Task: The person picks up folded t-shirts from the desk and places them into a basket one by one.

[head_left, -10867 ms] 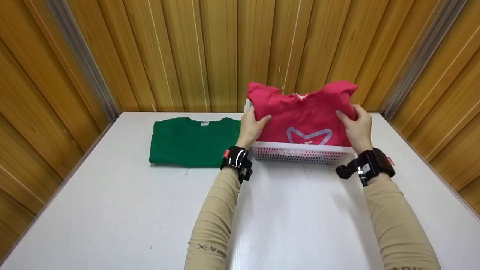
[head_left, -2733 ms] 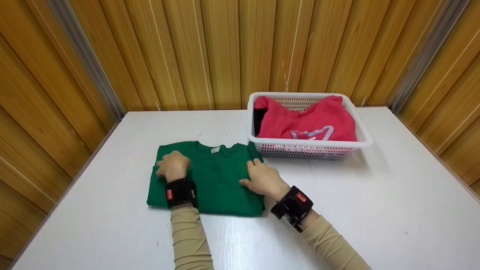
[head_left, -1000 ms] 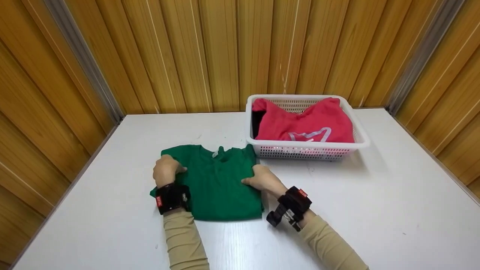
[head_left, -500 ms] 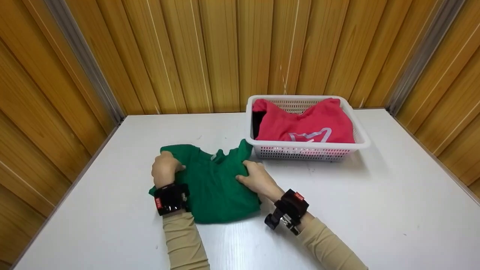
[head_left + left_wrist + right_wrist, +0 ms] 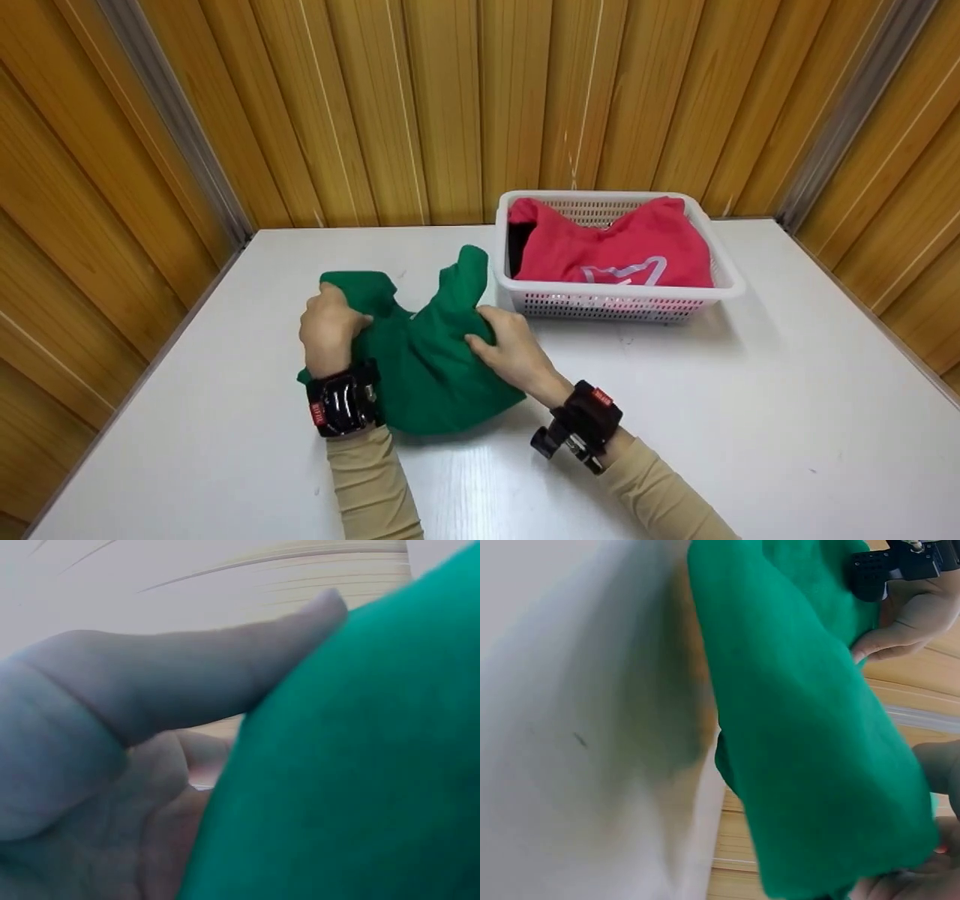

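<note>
A green folded T-shirt (image 5: pixel 427 375) hangs between both hands at the middle left of the head view, sagging in the middle at its neckline. My left hand (image 5: pixel 328 330) grips its left side, thumb on the near face. At the opposite side my right hand (image 5: pixel 514 351) pinches the cloth between thumb and fingers. The left wrist view shows the thumb (image 5: pixel 225 664) laid along the edge of the green cloth (image 5: pixel 352 765). In the right wrist view the shirt (image 5: pixel 810 735) hangs down over the white table, with the left hand beyond it.
A white perforated basket (image 5: pixel 622 289) stands at the back right of the white table (image 5: pixel 712 420). Inside it lies a folded red shirt (image 5: pixel 615 244) with a star print, and something black beside it. Wood-look walls (image 5: pixel 442 112) close off the back and both sides.
Earlier both hands put the red shirt into the basket. The green shirt came nearer, then was gripped at both sides; its right side has now risen and bends inward, and the neckline sags.
</note>
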Tool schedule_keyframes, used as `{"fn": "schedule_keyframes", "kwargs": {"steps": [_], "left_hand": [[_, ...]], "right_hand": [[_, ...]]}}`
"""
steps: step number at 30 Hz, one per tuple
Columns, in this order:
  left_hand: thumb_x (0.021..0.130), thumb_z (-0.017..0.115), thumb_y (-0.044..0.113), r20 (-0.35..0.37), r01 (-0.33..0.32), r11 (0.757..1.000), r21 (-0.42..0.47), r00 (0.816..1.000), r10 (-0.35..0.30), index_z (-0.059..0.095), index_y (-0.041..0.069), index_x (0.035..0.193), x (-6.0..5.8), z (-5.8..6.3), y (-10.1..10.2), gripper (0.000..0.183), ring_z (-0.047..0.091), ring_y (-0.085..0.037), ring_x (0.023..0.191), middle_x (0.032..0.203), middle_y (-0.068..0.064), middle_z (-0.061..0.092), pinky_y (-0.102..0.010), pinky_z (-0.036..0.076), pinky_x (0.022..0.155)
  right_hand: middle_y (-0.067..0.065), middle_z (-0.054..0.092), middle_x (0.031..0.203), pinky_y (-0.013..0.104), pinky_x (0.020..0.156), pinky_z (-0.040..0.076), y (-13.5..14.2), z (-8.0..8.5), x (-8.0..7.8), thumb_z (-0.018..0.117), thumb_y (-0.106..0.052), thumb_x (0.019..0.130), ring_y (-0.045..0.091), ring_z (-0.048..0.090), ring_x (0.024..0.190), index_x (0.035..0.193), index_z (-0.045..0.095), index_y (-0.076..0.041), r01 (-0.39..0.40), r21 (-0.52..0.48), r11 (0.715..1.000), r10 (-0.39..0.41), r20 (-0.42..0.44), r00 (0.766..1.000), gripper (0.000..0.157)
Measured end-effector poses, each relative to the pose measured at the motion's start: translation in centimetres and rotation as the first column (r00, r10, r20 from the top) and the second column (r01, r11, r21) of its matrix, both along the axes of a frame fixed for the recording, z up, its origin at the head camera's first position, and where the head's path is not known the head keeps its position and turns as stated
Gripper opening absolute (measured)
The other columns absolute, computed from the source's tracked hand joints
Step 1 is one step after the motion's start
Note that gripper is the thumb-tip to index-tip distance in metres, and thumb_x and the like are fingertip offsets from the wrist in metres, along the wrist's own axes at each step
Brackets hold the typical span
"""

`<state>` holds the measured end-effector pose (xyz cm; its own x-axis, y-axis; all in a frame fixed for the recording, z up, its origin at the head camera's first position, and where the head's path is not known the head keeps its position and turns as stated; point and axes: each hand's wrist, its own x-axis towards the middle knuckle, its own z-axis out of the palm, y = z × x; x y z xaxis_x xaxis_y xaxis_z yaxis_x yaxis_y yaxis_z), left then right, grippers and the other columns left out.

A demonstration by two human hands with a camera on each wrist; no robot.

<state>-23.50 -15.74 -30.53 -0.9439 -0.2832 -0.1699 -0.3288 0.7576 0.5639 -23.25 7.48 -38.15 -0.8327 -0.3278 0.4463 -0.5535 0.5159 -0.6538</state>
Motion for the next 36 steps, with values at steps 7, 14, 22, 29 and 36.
{"fn": "schedule_keyframes", "kwargs": {"steps": [7,14,22,29,36], "left_hand": [[0.088,0.064,0.017,-0.112,-0.001,0.999,0.033,0.994,0.005,0.019,-0.012,0.144,0.9,1.2,0.3,0.077,0.048,-0.05,0.121,0.137,-0.039,0.04,-0.056,0.042,0.101],[0.089,0.065,0.018,-0.265,-0.027,0.992,0.122,0.962,0.059,0.03,-0.007,0.139,1.8,2.2,0.7,0.066,0.05,-0.049,0.118,0.135,-0.036,0.045,-0.057,0.042,0.098],[0.091,0.063,0.017,-0.417,-0.005,0.959,0.284,0.9,0.128,0.034,0.0,0.14,1.7,2.6,1.4,0.06,0.049,-0.043,0.122,0.138,-0.03,0.047,-0.059,0.04,0.102],[0.09,0.065,0.015,-0.549,0.08,0.924,0.373,0.822,0.15,0.037,-0.001,0.137,0.5,2.1,2.4,0.058,0.047,-0.039,0.126,0.139,-0.026,0.048,-0.056,0.036,0.106],[0.087,0.068,0.012,-0.672,0.197,0.891,0.41,0.725,0.149,0.043,-0.003,0.131,-0.7,1.6,4.2,0.053,0.052,-0.038,0.122,0.133,-0.027,0.053,-0.054,0.04,0.104]], "right_hand": [[0.019,0.068,0.1,0.043,0.083,0.053,0.7,1.1,0.1,0.064,-0.004,0.086,0.026,0.062,0.089,0.106,0.063,0.006,0.025,-0.096,0.995,-0.035,-0.101,0.994,0.023],[0.018,0.068,0.1,0.041,0.085,0.053,2.2,2.7,-0.2,0.065,-0.006,0.087,0.024,0.063,0.09,0.107,0.063,0.006,0.061,-0.173,0.983,-0.092,-0.177,0.98,0.023],[0.016,0.067,0.109,0.042,0.094,0.05,4.5,4.6,-0.5,0.065,-0.011,0.089,0.024,0.061,0.097,0.115,0.061,0.004,0.116,-0.272,0.955,-0.151,-0.11,0.982,0.031],[0.017,0.065,0.117,0.043,0.099,0.048,7.2,5.9,-1.0,0.063,-0.011,0.091,0.025,0.06,0.103,0.121,0.058,0.004,0.167,-0.368,0.915,-0.19,-0.027,0.981,0.034],[0.018,0.062,0.12,0.033,0.098,0.044,9.9,6.8,-1.3,0.061,-0.011,0.092,0.019,0.055,0.104,0.123,0.056,0.004,0.237,-0.416,0.878,-0.248,0.029,0.968,0.035]]}}
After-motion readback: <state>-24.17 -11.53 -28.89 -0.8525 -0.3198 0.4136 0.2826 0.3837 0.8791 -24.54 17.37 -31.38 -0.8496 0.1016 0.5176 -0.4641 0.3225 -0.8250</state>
